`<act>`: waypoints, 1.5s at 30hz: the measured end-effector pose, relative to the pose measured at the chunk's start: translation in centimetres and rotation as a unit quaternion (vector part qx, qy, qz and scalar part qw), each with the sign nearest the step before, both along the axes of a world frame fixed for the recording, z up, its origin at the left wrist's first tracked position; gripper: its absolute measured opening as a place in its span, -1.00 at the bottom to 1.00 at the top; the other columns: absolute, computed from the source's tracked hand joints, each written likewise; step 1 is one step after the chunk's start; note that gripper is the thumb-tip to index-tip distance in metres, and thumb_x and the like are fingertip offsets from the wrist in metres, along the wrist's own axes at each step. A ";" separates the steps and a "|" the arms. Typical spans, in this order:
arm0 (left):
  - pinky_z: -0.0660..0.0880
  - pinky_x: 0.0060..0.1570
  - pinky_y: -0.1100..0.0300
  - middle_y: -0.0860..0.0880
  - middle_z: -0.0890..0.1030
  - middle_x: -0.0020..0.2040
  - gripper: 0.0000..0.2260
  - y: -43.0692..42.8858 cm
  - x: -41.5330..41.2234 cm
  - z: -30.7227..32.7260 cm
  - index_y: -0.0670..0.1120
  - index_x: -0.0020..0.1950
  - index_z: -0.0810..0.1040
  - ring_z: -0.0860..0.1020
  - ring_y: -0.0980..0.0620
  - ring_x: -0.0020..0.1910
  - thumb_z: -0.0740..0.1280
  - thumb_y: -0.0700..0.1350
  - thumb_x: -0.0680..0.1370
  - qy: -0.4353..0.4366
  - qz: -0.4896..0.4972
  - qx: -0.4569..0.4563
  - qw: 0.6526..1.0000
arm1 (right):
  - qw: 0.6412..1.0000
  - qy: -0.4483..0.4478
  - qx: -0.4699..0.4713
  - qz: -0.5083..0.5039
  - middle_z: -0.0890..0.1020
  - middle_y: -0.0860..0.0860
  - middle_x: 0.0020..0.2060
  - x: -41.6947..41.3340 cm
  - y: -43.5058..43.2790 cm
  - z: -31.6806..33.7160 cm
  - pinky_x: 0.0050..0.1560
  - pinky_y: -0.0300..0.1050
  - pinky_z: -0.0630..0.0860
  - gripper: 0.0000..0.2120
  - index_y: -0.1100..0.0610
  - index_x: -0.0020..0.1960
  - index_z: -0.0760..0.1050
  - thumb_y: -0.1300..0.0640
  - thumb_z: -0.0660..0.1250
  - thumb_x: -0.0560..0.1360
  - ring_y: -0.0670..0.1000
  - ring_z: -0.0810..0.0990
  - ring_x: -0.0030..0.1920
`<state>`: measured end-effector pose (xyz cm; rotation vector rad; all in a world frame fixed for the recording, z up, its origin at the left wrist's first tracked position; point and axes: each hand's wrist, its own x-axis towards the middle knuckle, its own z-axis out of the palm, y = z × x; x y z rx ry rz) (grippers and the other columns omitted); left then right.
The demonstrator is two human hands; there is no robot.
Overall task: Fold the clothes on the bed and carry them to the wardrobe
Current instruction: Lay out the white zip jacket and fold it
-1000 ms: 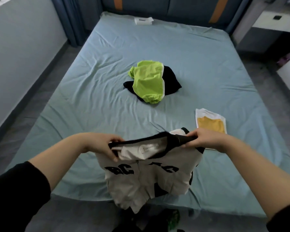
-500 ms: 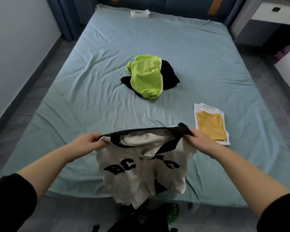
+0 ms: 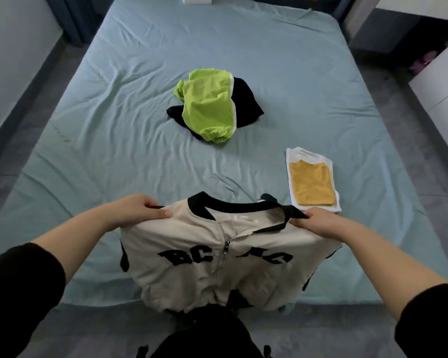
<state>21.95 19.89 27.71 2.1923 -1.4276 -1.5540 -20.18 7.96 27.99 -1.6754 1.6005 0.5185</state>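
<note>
Left grip [image 3: 140,210], right grip [image 3: 318,220] each pinching jacket [image 3: 192,275] shoulder; spread flat on bed [image 3: 101,140], zip centred, before folding

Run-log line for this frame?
phase: folding | left hand: grips cream jacket shoulder | right hand: grips its collar | yellow top: folded on bed | green-black pile: unfolded
</note>
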 end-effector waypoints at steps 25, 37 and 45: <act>0.42 -0.04 0.06 -0.19 0.60 0.12 -0.67 -23.0 -1.1 -23.8 -0.07 0.19 0.57 0.51 -0.18 0.05 0.12 -0.29 0.55 -0.222 0.196 -0.126 0.947 | 0.965 -0.115 -0.200 -0.122 0.60 0.21 -0.08 10.6 -23.9 -24.2 -0.19 -0.11 0.26 -0.74 0.24 -0.05 0.49 0.11 0.11 0.63 0.13 0.45 -0.15; -0.43 0.35 -0.23 -0.10 -0.34 0.56 0.10 -18.2 -11.0 -33.9 0.03 0.52 -0.40 -0.38 -0.11 0.51 0.08 0.59 0.28 -0.303 0.047 -0.056 0.950 | 0.991 -0.110 -0.051 0.060 0.60 -0.04 -0.17 19.5 -16.5 -31.8 -0.12 -0.09 0.47 -0.77 0.03 -0.11 0.49 -0.14 0.31 0.51 0.03 0.56 -0.11; -0.46 0.32 -0.26 -0.06 -0.49 0.49 0.18 -17.1 -10.0 -37.7 0.10 0.36 -0.63 -0.50 -0.10 0.45 0.00 0.67 0.12 -0.279 0.041 -0.026 0.959 | 0.991 -0.128 0.043 -0.023 0.48 -0.07 -0.58 21.8 -15.0 -34.2 -0.45 -0.20 0.32 -0.70 0.08 -0.45 0.43 0.07 0.25 0.45 -0.10 0.45 -0.56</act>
